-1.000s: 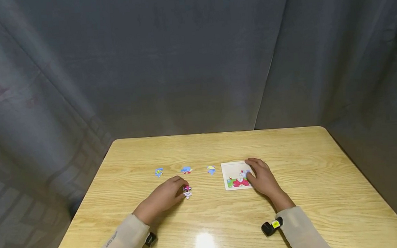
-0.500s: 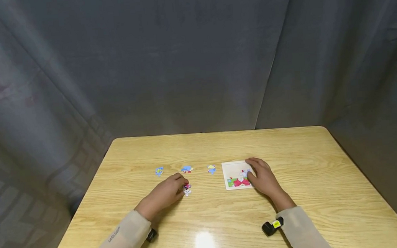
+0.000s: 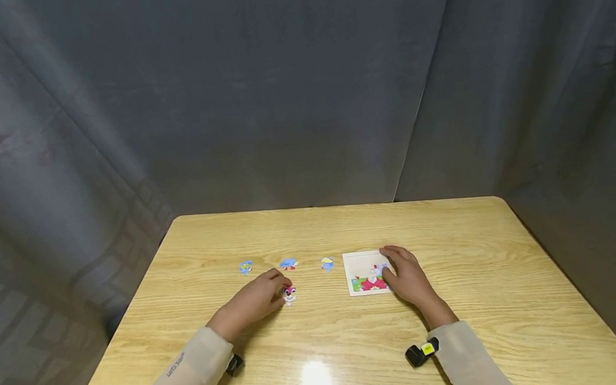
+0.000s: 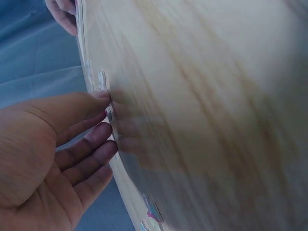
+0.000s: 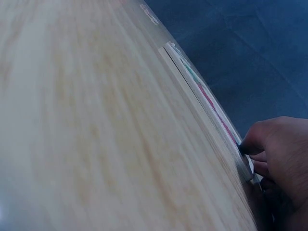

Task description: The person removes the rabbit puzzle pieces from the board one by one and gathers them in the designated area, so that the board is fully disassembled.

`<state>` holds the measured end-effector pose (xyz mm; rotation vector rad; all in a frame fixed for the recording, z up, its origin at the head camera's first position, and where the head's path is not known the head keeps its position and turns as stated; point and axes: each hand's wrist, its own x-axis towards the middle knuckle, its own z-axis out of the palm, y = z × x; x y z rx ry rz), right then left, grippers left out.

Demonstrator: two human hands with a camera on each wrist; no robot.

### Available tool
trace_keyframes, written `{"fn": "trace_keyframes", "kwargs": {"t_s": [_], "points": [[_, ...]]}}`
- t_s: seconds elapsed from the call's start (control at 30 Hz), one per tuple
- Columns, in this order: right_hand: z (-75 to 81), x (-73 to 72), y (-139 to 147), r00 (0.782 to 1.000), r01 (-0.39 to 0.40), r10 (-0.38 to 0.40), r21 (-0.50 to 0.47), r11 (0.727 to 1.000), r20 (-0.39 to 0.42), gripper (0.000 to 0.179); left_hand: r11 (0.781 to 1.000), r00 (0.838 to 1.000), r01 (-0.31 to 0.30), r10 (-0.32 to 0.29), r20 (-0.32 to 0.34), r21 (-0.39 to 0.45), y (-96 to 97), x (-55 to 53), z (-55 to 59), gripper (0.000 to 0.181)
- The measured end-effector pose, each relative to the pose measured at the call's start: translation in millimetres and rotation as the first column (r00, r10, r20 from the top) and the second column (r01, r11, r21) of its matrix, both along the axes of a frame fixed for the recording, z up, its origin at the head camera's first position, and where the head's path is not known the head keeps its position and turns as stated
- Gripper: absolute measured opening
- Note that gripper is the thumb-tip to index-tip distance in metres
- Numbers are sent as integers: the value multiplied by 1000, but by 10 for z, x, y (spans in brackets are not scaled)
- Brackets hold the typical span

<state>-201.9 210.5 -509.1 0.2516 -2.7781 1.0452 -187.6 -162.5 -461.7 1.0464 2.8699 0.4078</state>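
puzzle piece at the left fingertips, puzzle tray under the right hand!
and here's the pink-and-white face piece (image 3: 289,296), low against the tabletop (image 3: 467,241), with the left hand (image 3: 256,299) nearly closed, thumb and fingers curled and pinching its left side; it sits well apart from the right hand (image 3: 409,276), and nearer the tabletop's left edge than the tray is. over on the right, that hand is part-closed, thumb and fingers holding the puzzle tray (image 3: 357,266) along its right edge, up to its far right corner. and look beyond the face piece: three blue pieces (image 3: 288,264) lie spaced in a row towards the tabletop's far edge, the rightmost just beside the tray's left edge.
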Motion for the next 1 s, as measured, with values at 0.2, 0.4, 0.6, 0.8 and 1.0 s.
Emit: {"fn": "trace_keyframes", "kwargs": {"t_s": [0.2, 0.4, 0.6, 0.8, 1.0], "points": [[3, 14, 1, 1000, 3, -3, 6, 1000, 3, 46, 999, 999, -12, 10, 53, 34, 2, 13, 22, 35], [4, 23, 8, 1000, 5, -5, 2, 1000, -18, 45, 999, 996, -26, 22, 82, 46, 50, -5, 61, 33], [-16, 33, 6, 1000, 2, -2, -9, 1000, -20, 45, 995, 991, -56, 46, 127, 77, 191, -10, 134, 38], [11, 43, 36, 999, -35, 35, -22, 999, -2, 46, 992, 992, -41, 26, 126, 116, 498, -38, 175, 41], [45, 36, 183, 989, -143, 144, -37, 989, 27, 51, 990, 993, -25, 8, 115, 139, 913, -86, 247, 43]]}}
